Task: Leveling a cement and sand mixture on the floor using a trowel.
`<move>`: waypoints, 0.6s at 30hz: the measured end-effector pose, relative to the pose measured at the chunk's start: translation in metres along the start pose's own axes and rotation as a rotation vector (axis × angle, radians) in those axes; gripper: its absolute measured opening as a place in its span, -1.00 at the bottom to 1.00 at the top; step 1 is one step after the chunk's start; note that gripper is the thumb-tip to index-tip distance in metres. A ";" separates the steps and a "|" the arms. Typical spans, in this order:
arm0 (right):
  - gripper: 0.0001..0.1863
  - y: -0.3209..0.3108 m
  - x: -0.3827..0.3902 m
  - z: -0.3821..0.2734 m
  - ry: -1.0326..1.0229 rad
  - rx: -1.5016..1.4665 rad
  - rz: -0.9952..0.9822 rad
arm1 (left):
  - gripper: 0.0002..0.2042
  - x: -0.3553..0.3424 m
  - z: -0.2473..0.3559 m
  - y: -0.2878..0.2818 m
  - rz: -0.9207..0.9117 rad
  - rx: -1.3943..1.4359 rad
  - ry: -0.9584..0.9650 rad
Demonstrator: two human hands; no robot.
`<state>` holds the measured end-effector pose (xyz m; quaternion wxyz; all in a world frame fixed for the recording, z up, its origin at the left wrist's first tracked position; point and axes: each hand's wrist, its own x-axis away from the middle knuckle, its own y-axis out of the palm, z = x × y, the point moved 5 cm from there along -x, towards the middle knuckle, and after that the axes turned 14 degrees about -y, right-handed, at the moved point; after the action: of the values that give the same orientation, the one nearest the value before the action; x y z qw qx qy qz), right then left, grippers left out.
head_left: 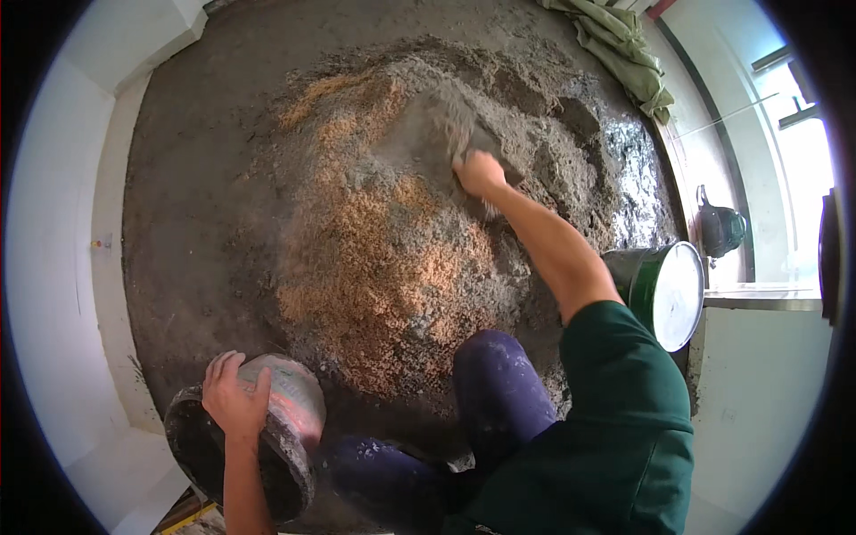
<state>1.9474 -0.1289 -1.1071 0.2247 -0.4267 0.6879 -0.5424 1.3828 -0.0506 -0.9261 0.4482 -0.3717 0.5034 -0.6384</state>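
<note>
My left hand (237,394) grips the rim and side of a dirty bucket (299,392), which lies tipped with its dark mouth toward me at the lower left. Over the upper part of a large pile of grey powder and tan grains (383,259), my right arm is stretched out. The right hand (481,174) is closed in a fist around a dark, flat-edged tool (504,159), blurred and partly hidden, whose kind I cannot make out. Grey powder (450,116) streams off beside it in a dusty haze.
A green drum with a white lid (676,296) stands right of my arm. Beyond the wet, shiny floor patch (637,178) lies a crumpled green sheet (624,53) along the wall. A dark green container (720,227) sits by the right wall. My knees (504,379) are close to the pile.
</note>
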 end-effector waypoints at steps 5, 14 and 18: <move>-0.36 -0.048 -0.014 -0.042 -0.064 -0.052 0.188 | -0.59 0.007 -0.014 -0.007 0.011 -0.024 -0.006; -0.40 0.016 -0.090 -0.115 -0.394 0.098 -0.227 | -0.59 0.001 -0.003 0.003 -0.014 -0.040 0.013; -0.42 -0.038 -0.019 -0.097 -0.452 0.162 -0.451 | -0.59 0.009 -0.013 -0.008 -0.007 -0.066 -0.013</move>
<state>1.8959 -0.0609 -1.0447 0.2791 -0.6587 0.4634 -0.5229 1.3665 -0.0548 -0.9208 0.4370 -0.3920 0.5199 -0.6205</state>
